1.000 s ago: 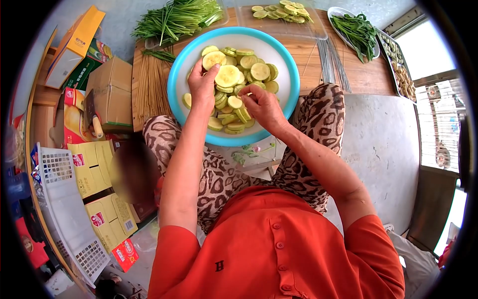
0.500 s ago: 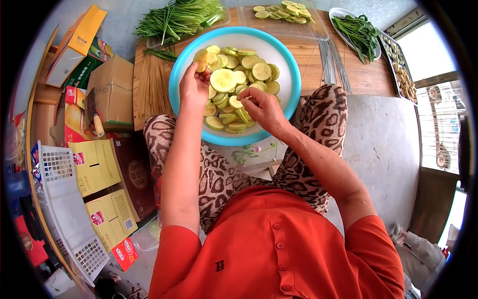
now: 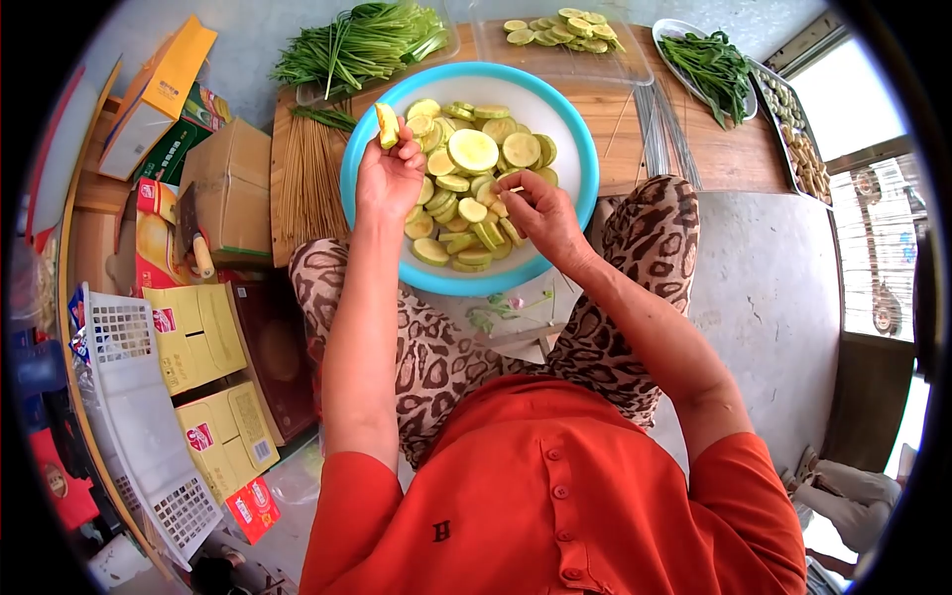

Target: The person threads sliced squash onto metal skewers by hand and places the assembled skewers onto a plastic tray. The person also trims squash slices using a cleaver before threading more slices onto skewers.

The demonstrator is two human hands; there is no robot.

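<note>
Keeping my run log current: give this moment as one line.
left hand: holds vegetable slice | right hand: at loose slices, grip unclear | basin: blue-rimmed, holds loose slices | greens: beyond basin

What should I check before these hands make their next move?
1. Left hand has a grip: ok, its fingers pinch a round yellow-green vegetable slice.
2. Right hand has a grip: cannot tell, its fingertips hide whatever they may hold.
3. More slices within reach: ok, many lie in the round white bowl with a blue rim.
4. Bowl well supported: cannot tell, its near side overhangs the brown wooden table.
5. Thin tan sticks nearby: ok, beside the bowl.
6. Wooden-handled knife away from the hands: ok, by the cardboard box.
</note>
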